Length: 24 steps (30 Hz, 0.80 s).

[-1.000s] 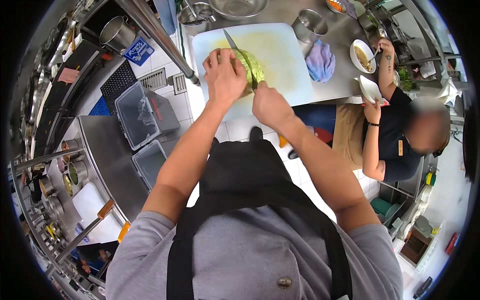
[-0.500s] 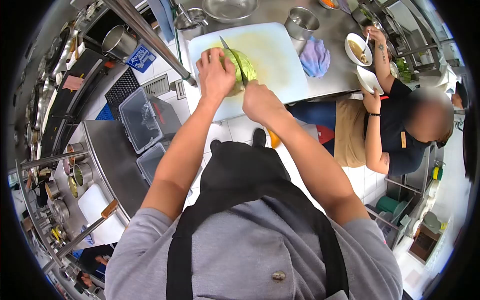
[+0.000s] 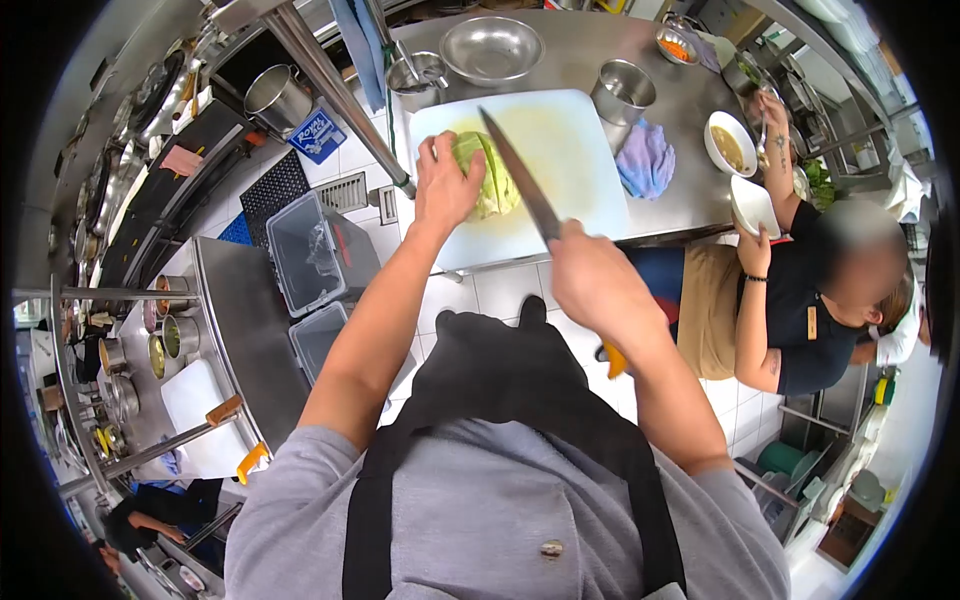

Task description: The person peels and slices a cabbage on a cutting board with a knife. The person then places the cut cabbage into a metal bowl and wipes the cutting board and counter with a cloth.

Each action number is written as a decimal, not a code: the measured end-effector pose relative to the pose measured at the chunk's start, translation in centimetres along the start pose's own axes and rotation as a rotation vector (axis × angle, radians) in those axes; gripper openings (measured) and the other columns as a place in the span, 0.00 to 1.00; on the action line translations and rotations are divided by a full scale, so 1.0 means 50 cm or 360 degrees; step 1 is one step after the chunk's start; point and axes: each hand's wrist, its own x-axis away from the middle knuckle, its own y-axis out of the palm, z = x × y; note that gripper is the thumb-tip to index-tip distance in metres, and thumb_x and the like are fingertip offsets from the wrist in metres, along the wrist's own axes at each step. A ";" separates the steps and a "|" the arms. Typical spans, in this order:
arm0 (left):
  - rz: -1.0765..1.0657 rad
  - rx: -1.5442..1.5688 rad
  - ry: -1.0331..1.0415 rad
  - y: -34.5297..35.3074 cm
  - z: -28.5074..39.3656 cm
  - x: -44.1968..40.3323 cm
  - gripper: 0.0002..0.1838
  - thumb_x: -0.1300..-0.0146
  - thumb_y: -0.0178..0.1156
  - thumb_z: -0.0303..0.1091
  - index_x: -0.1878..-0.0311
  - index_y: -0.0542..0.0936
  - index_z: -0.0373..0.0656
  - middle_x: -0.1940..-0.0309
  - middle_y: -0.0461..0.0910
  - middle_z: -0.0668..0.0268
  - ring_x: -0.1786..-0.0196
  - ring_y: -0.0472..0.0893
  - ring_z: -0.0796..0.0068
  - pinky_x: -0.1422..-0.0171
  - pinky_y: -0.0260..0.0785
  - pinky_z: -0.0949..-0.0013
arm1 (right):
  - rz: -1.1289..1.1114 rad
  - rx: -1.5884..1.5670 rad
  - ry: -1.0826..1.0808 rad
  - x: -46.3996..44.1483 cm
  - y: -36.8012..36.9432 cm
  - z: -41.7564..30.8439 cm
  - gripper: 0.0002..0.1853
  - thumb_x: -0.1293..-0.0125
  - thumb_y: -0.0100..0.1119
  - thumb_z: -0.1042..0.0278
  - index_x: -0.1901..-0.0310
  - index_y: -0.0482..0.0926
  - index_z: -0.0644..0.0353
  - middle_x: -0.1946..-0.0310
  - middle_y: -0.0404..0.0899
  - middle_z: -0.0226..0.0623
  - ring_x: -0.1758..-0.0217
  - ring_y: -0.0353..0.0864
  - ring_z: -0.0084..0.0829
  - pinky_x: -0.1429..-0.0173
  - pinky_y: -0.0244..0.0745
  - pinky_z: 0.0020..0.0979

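A pale green cabbage [image 3: 495, 190] rests on a white cutting board [image 3: 585, 205], with a cut line running down it. My left hand [image 3: 447, 182] curls over the cabbage's left side and holds it against the board. In my right hand [image 3: 600, 282] is a large knife [image 3: 522, 176], gripped by its handle, whose yellow-orange end shows below the fist. The blade is lifted to the right of the cabbage, apart from it, pointing up and left. Whether the cut goes fully through the cabbage cannot be seen.
Behind the board stand a wide metal bowl [image 3: 492, 50] and a metal pot [image 3: 623, 92]. A purple-blue cloth [image 3: 647, 160] lies at its right. At my right, a co-worker [image 3: 790, 300] holds a white dish [image 3: 753, 206] near a soup bowl [image 3: 731, 145]. A metal post [image 3: 340, 95] rises at left.
My right hand has drawn the knife out of the cabbage, moving right and toward me. My left hand stays on the cabbage. The camera view has shifted slightly.
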 end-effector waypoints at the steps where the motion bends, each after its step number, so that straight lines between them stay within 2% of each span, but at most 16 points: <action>1: -0.0148 0.0001 -0.0207 -0.010 0.008 0.000 0.40 0.27 0.58 0.58 0.26 0.64 0.37 0.32 0.65 0.37 0.29 0.69 0.32 0.26 0.66 0.45 | 0.0085 -0.0002 0.0036 0.009 -0.006 0.023 0.12 0.28 0.47 0.73 0.53 0.72 0.75 0.64 0.84 0.71 0.56 0.85 0.68 0.45 0.79 0.59; 2: -0.0128 -0.0002 -0.0220 -0.020 0.019 0.001 0.40 0.27 0.58 0.58 0.26 0.64 0.37 0.32 0.65 0.37 0.29 0.69 0.32 0.26 0.66 0.45 | 0.0167 -0.0004 0.0072 0.008 -0.010 0.048 0.12 0.28 0.47 0.73 0.53 0.71 0.75 0.66 0.83 0.70 0.57 0.85 0.69 0.46 0.79 0.60; 4: -0.0357 -0.0057 -0.0559 -0.031 0.040 0.001 0.53 0.35 0.65 0.65 0.20 0.57 0.36 0.30 0.66 0.33 0.29 0.71 0.30 0.26 0.67 0.45 | 0.0269 0.0095 0.0169 -0.059 0.016 0.113 0.14 0.23 0.48 0.66 0.49 0.71 0.72 0.65 0.84 0.68 0.57 0.86 0.67 0.49 0.80 0.61; 5: -0.0451 -0.0125 -0.0703 -0.022 0.026 -0.011 0.62 0.41 0.70 0.67 0.17 0.53 0.35 0.30 0.70 0.35 0.30 0.76 0.36 0.30 0.74 0.47 | 0.0350 0.0152 0.0167 -0.108 0.049 0.159 0.15 0.22 0.49 0.63 0.48 0.72 0.70 0.64 0.85 0.67 0.57 0.87 0.66 0.50 0.81 0.61; 6: -0.0446 -0.0126 -0.0701 -0.026 0.027 -0.020 0.62 0.41 0.70 0.67 0.17 0.53 0.35 0.30 0.70 0.35 0.30 0.76 0.36 0.30 0.74 0.47 | 0.0435 0.0159 0.0171 -0.167 0.090 0.206 0.17 0.22 0.51 0.60 0.47 0.72 0.68 0.61 0.84 0.66 0.58 0.87 0.66 0.52 0.82 0.60; 8: -0.0626 0.0105 -0.0856 -0.040 0.030 -0.031 0.61 0.41 0.72 0.63 0.17 0.53 0.35 0.32 0.75 0.41 0.36 0.82 0.45 0.38 0.81 0.47 | 0.0518 0.0169 0.0160 -0.260 0.149 0.278 0.18 0.22 0.53 0.56 0.46 0.73 0.66 0.57 0.84 0.65 0.58 0.87 0.65 0.53 0.83 0.59; 9: -0.0604 0.0281 -0.0870 -0.038 0.016 -0.032 0.62 0.46 0.72 0.66 0.18 0.57 0.36 0.38 0.80 0.37 0.40 0.85 0.48 0.51 0.86 0.57 | 0.0473 0.0151 0.0211 -0.294 0.166 0.302 0.19 0.23 0.54 0.54 0.45 0.73 0.64 0.53 0.83 0.63 0.55 0.87 0.63 0.50 0.82 0.58; 10: -0.0580 0.0281 -0.0888 -0.046 0.031 -0.037 0.62 0.46 0.72 0.66 0.18 0.57 0.36 0.38 0.80 0.37 0.40 0.85 0.48 0.51 0.86 0.57 | 0.0426 0.0136 0.0253 -0.318 0.176 0.316 0.20 0.23 0.55 0.53 0.44 0.74 0.62 0.49 0.81 0.61 0.51 0.87 0.62 0.47 0.82 0.57; 11: -0.0655 0.0336 -0.0940 -0.060 0.043 -0.043 0.61 0.43 0.73 0.63 0.17 0.55 0.35 0.35 0.78 0.41 0.40 0.85 0.51 0.50 0.85 0.52 | 0.0410 0.0134 0.0226 -0.334 0.191 0.330 0.20 0.23 0.55 0.53 0.44 0.74 0.62 0.49 0.81 0.61 0.51 0.87 0.62 0.47 0.82 0.57; 12: -0.0731 0.0390 -0.0992 -0.070 0.050 -0.049 0.61 0.41 0.75 0.59 0.16 0.52 0.34 0.31 0.76 0.46 0.41 0.85 0.54 0.50 0.85 0.47 | 0.0448 0.0174 0.0216 -0.342 0.195 0.330 0.23 0.24 0.57 0.50 0.40 0.74 0.60 0.45 0.79 0.62 0.44 0.85 0.60 0.42 0.80 0.56; 13: -0.0729 0.0366 -0.0995 -0.066 0.049 -0.052 0.60 0.41 0.74 0.57 0.16 0.53 0.34 0.31 0.76 0.46 0.38 0.84 0.54 0.50 0.85 0.47 | 0.0489 0.0215 0.0202 -0.351 0.198 0.329 0.26 0.25 0.59 0.48 0.36 0.74 0.59 0.41 0.77 0.62 0.37 0.82 0.57 0.37 0.77 0.56; 14: -0.0713 0.0356 -0.1022 -0.066 0.053 -0.051 0.60 0.41 0.74 0.57 0.16 0.53 0.34 0.31 0.76 0.46 0.38 0.84 0.54 0.50 0.85 0.47 | 0.0466 0.0209 0.0179 -0.352 0.207 0.328 0.26 0.25 0.59 0.48 0.36 0.74 0.59 0.41 0.77 0.62 0.37 0.82 0.57 0.37 0.77 0.56; 16: -0.0704 0.0248 -0.0986 -0.075 0.085 -0.054 0.58 0.40 0.74 0.55 0.17 0.54 0.34 0.31 0.75 0.46 0.38 0.84 0.54 0.49 0.84 0.47 | 0.0877 0.0278 -0.0248 -0.321 0.176 0.265 0.36 0.29 0.64 0.44 0.28 0.72 0.57 0.37 0.73 0.62 0.29 0.74 0.57 0.29 0.71 0.53; 18: -0.0637 0.0274 -0.1031 -0.070 0.095 -0.050 0.57 0.41 0.74 0.53 0.18 0.56 0.34 0.32 0.77 0.47 0.41 0.85 0.55 0.50 0.84 0.47 | 0.0670 -0.0678 -0.0699 -0.335 0.163 0.205 0.42 0.33 0.69 0.41 0.24 0.70 0.57 0.33 0.70 0.61 0.30 0.74 0.59 0.27 0.71 0.48; 21: -0.0641 0.0479 -0.1154 -0.060 0.093 -0.061 0.56 0.43 0.77 0.49 0.19 0.59 0.32 0.36 0.79 0.49 0.44 0.86 0.59 0.51 0.84 0.48 | 0.0403 -0.1039 -0.0849 -0.394 0.196 0.152 0.41 0.34 0.71 0.42 0.25 0.71 0.56 0.31 0.70 0.57 0.30 0.74 0.57 0.25 0.70 0.44; 24: -0.0654 0.0446 -0.1152 -0.060 0.078 -0.076 0.56 0.43 0.77 0.48 0.19 0.59 0.31 0.36 0.79 0.47 0.45 0.86 0.59 0.51 0.84 0.49 | 0.0255 -0.1013 -0.0852 -0.406 0.177 0.154 0.41 0.32 0.69 0.43 0.23 0.68 0.53 0.32 0.70 0.57 0.31 0.76 0.55 0.26 0.71 0.43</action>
